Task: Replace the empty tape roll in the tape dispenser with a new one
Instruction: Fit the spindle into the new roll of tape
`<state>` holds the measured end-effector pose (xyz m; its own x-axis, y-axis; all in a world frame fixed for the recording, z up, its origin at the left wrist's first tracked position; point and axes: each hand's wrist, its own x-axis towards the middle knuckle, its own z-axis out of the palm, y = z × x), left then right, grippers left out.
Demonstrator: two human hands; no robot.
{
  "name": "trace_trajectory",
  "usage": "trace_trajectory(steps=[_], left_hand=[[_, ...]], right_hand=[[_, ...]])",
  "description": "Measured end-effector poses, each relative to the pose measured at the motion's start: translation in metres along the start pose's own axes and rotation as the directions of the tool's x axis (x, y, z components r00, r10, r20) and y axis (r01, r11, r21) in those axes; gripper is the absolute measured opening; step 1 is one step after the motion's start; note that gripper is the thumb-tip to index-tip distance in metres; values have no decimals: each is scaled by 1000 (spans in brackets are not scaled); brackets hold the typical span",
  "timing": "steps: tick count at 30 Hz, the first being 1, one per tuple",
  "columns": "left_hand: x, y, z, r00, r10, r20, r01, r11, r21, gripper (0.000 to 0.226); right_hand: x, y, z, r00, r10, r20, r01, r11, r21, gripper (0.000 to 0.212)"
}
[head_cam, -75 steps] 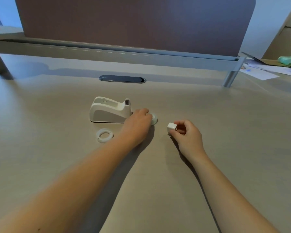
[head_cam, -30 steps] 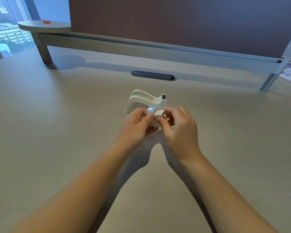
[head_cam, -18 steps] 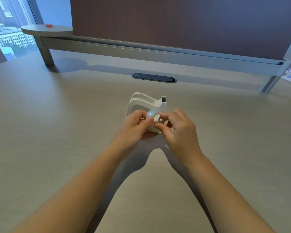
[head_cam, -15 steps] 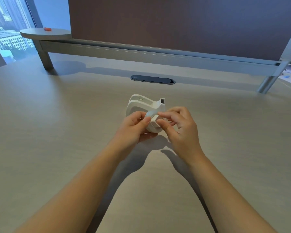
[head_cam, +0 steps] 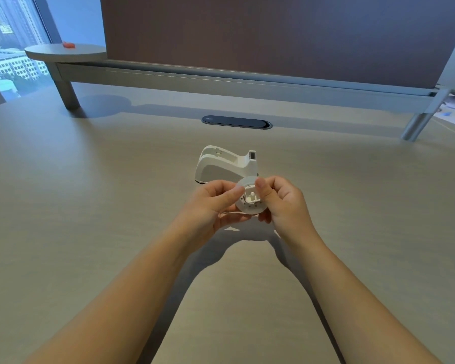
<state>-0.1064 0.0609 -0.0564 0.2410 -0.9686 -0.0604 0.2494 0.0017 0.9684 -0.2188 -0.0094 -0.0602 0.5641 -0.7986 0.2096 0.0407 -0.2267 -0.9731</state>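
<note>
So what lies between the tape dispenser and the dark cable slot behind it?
Nothing: in the head view the desk is bare between the tape dispenser and the cable slot.

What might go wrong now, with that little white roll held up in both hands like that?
The tape roll is pinched only by fingertips of the left hand and right hand, above the desk, so it may slip and fall. The small white hub in its centre could sit crooked. The tape dispenser stands unheld, so pushing the roll in might shove it away.
</note>
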Motion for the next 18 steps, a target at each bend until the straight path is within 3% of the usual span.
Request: trace_trajectory(steps=[5,13,18], left_hand=[[1,1,-3,999,0,-37,1,999,34,4],[0,1,-3,992,86,-94,-76,992,103,6],[0,0,3,976,148,-163,-129,984,120,10]], right_hand=[[-1,0,1,999,25,29,-25,1000,19,19],[-2,-1,1,999,-23,37,23,1000,18,18],[0,6,3,996,-85,-9,84,993,-88,19]])
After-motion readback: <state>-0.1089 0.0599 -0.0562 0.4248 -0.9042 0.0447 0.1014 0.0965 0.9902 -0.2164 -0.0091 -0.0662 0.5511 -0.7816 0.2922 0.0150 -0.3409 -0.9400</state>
